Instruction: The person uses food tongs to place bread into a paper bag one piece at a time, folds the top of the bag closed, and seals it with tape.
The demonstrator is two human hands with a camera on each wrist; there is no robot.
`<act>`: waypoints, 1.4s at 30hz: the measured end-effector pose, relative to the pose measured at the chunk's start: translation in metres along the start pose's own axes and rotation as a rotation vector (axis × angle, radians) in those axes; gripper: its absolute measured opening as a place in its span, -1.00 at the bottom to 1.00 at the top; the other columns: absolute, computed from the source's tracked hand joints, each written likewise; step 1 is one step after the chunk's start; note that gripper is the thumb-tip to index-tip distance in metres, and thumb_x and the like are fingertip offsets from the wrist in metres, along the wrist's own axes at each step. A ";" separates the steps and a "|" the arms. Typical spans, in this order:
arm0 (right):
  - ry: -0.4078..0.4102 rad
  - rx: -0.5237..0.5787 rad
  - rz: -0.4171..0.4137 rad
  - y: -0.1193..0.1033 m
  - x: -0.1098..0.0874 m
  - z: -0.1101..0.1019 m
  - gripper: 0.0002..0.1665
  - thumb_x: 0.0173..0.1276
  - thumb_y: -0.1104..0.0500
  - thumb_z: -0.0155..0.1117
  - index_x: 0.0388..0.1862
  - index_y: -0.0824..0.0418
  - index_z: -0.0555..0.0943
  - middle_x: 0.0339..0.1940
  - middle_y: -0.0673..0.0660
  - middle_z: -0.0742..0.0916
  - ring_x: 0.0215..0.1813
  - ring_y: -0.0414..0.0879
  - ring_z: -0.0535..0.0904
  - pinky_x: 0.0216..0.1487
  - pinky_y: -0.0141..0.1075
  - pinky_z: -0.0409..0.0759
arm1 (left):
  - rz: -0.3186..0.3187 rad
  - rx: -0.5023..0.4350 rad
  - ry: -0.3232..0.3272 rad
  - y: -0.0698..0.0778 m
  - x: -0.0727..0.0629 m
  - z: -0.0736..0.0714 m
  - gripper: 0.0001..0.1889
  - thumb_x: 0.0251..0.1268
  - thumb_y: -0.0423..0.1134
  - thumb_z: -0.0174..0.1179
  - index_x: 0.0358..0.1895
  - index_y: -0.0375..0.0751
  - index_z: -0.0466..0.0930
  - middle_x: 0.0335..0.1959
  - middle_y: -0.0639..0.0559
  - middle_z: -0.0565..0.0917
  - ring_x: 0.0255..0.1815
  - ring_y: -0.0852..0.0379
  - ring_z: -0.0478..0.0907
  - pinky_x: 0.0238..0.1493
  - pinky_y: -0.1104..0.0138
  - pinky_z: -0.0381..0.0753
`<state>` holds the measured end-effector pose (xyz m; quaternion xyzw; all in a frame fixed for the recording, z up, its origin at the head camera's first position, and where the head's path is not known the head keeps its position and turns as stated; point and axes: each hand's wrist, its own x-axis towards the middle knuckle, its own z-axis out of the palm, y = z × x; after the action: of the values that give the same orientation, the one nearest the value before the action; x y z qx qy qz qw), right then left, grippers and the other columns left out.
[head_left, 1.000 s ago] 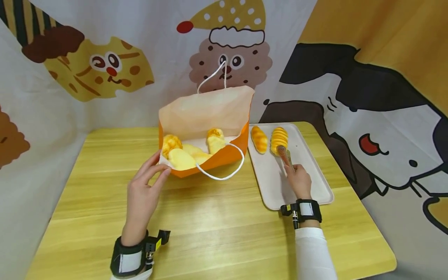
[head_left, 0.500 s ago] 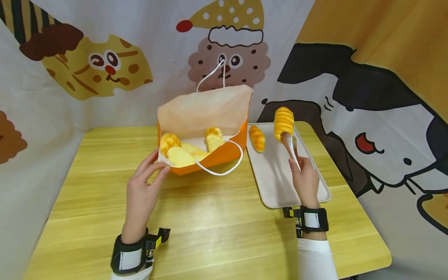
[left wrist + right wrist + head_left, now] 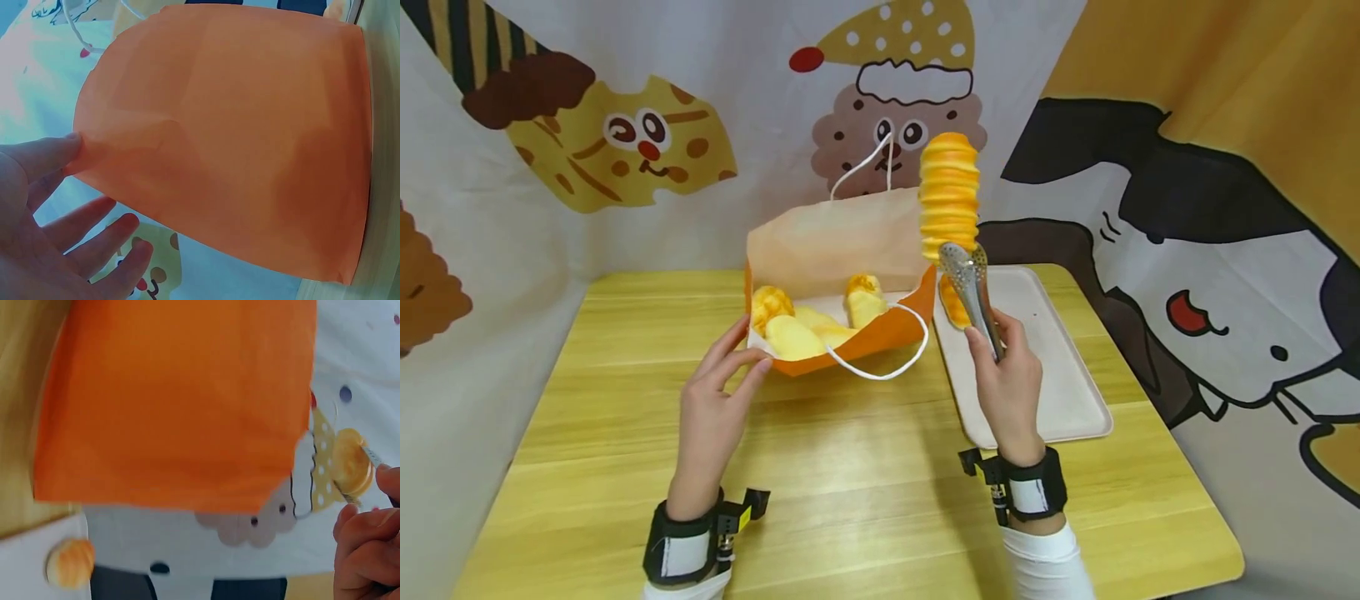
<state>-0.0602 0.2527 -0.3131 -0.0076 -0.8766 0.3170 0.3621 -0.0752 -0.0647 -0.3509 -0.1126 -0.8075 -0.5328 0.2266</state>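
In the head view, an orange paper bag (image 3: 880, 332) with white cord handles stands open at the table's back, several bread pieces inside. My left hand (image 3: 718, 408) pinches the bag's near left rim between thumb and fingers; the left wrist view shows this pinch at the edge of the orange side (image 3: 237, 137). My right hand (image 3: 1011, 383) grips metal tongs (image 3: 967, 287). Between the tongs' tips a ridged golden bread roll (image 3: 950, 196) is held upright, raised in front of the bag's right back corner. The right wrist view shows the roll (image 3: 350, 459) end-on beside the curled fingers.
A white tray (image 3: 1052, 392) lies right of the bag. On its left part rests another small bread roll (image 3: 953, 302), partly hidden behind the tongs. The wooden table (image 3: 850, 500) runs back to a cartoon-printed curtain (image 3: 760, 50).
The ridged roll, gripped in the tongs, has risen off the tray and moved left toward the bag with my right hand. My left hand keeps its pinch on the bag's rim.
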 end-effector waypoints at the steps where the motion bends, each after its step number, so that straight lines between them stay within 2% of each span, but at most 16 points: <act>1: -0.003 0.015 -0.014 -0.004 -0.002 0.003 -0.52 0.22 0.04 0.21 0.07 0.24 0.45 -0.26 0.15 0.67 -0.58 -0.12 0.43 -0.62 -0.39 0.30 | -0.002 0.002 -0.004 0.000 0.000 0.000 -0.86 0.08 -0.18 0.24 -0.30 -0.11 0.66 0.19 0.21 0.39 0.21 0.19 0.29 0.13 0.23 0.34; 7: -0.064 0.067 -0.045 -0.015 -0.016 0.018 -0.51 0.20 0.06 0.23 0.06 0.25 0.45 -0.26 0.15 0.67 -0.71 -0.21 0.26 -0.74 -0.46 0.20 | -0.002 0.007 -0.011 0.000 -0.001 0.000 -0.86 0.08 -0.17 0.25 -0.31 -0.11 0.66 0.19 0.22 0.39 0.20 0.17 0.30 0.12 0.20 0.35; 11: -0.103 0.079 -0.046 -0.020 -0.020 0.025 -0.51 0.21 0.05 0.22 0.07 0.25 0.44 -0.23 0.15 0.67 -0.72 -0.22 0.27 -0.76 -0.44 0.23 | -0.009 0.010 -0.009 -0.001 0.000 -0.001 -0.86 0.08 -0.15 0.25 -0.32 -0.09 0.66 0.19 0.24 0.39 0.20 0.17 0.30 0.11 0.19 0.36; 16: -0.136 0.053 -0.033 -0.025 -0.023 0.029 -0.52 0.19 0.05 0.25 0.06 0.20 0.46 -0.30 0.08 0.66 -0.71 -0.23 0.27 -0.77 -0.42 0.23 | -0.009 0.023 -0.007 0.000 -0.001 -0.001 -0.86 0.08 -0.13 0.25 -0.33 -0.07 0.66 0.19 0.23 0.39 0.19 0.17 0.31 0.06 0.18 0.39; 22: -0.131 0.000 -0.034 -0.029 -0.024 0.027 -0.50 0.15 0.02 0.28 0.04 0.20 0.48 -0.42 0.03 0.64 -0.71 -0.25 0.28 -0.77 -0.42 0.23 | -0.001 0.024 0.009 0.000 -0.001 0.001 -0.86 0.06 -0.15 0.26 -0.34 -0.10 0.66 0.19 0.22 0.40 0.18 0.16 0.33 0.09 0.21 0.38; 29: -0.138 -0.023 -0.066 -0.030 -0.023 0.023 -0.50 0.17 -0.06 0.24 0.02 0.19 0.50 -0.51 -0.03 0.58 -0.69 -0.23 0.27 -0.76 -0.40 0.21 | 0.013 0.026 0.030 0.003 0.001 0.001 -0.87 0.04 -0.19 0.28 -0.35 -0.13 0.66 0.19 0.19 0.40 0.18 0.19 0.33 0.10 0.40 0.35; 32: -0.141 -0.022 -0.076 -0.030 -0.021 0.023 -0.52 0.17 -0.02 0.25 0.02 0.19 0.50 -0.53 -0.05 0.55 -0.70 -0.23 0.27 -0.76 -0.39 0.20 | 0.019 0.027 0.029 0.004 0.001 0.000 -0.87 0.05 -0.19 0.28 -0.34 -0.14 0.66 0.19 0.19 0.40 0.18 0.20 0.33 0.11 0.45 0.33; 35: -0.148 -0.013 -0.077 -0.030 -0.020 0.022 -0.51 0.16 -0.01 0.27 0.03 0.19 0.50 -0.52 -0.05 0.54 -0.68 -0.23 0.27 -0.74 -0.40 0.22 | 0.024 0.025 0.030 0.004 0.002 0.000 -0.87 0.04 -0.20 0.28 -0.34 -0.15 0.66 0.19 0.18 0.40 0.18 0.20 0.33 0.12 0.42 0.34; 42: -0.184 0.007 -0.055 -0.031 -0.020 0.019 -0.42 0.14 -0.14 0.22 0.05 0.18 0.48 -0.48 -0.07 0.51 -0.64 -0.23 0.30 -0.71 -0.42 0.27 | 0.001 0.033 0.027 0.004 0.001 0.001 -0.86 0.04 -0.18 0.27 -0.34 -0.13 0.66 0.20 0.22 0.38 0.18 0.19 0.32 0.11 0.31 0.36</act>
<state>-0.0509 0.2130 -0.3185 0.0471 -0.9049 0.3092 0.2886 -0.0740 -0.0622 -0.3474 -0.1021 -0.8131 -0.5206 0.2396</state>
